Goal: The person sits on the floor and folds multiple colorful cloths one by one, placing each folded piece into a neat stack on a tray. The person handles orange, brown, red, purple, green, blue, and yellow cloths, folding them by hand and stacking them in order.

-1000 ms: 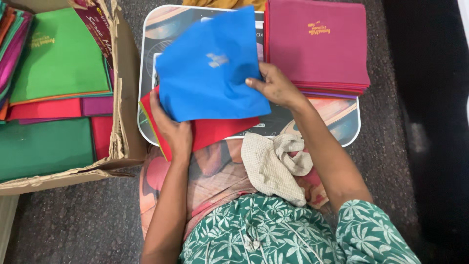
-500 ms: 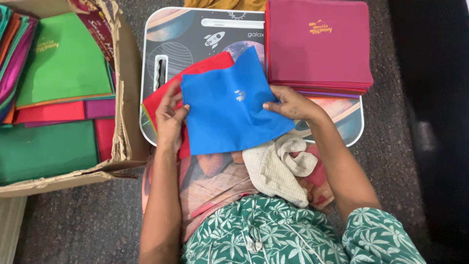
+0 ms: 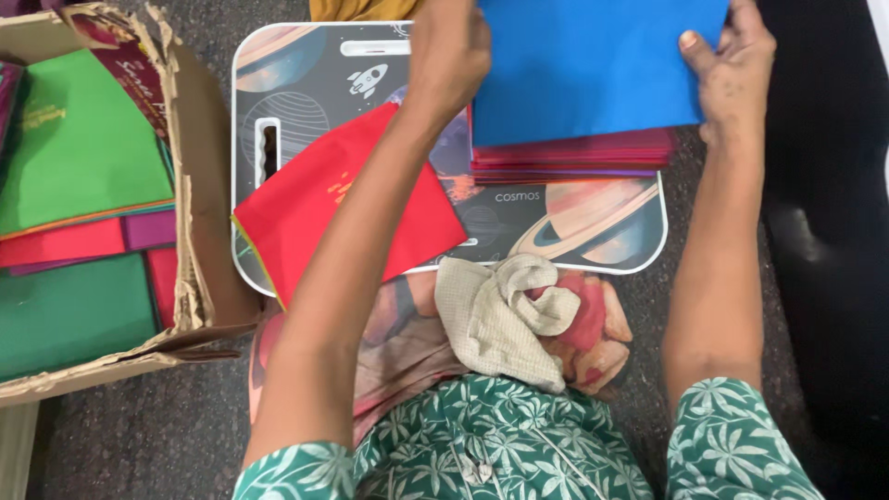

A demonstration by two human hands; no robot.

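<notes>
Both of my hands hold a blue cloth bag (image 3: 593, 65) flat on top of a stack of maroon and purple cloth bags (image 3: 569, 156) at the far right of a lap tray (image 3: 306, 83) printed with planets and a rocket. My left hand (image 3: 449, 46) grips the bag's left edge. My right hand (image 3: 732, 69) grips its right edge. A red cloth bag (image 3: 306, 208) lies tilted on the tray's near left part, under my left forearm, with other coloured bags just showing beneath its edge.
A torn cardboard box (image 3: 199, 222) at the left holds stacks of green, red and purple bags (image 3: 79, 148). A crumpled beige rag (image 3: 495, 310) lies on my lap at the tray's near edge. Dark speckled floor surrounds everything.
Both hands carried the blue bag from over the red bag up and right onto the maroon stack. The red bag now lies uncovered on the tray.
</notes>
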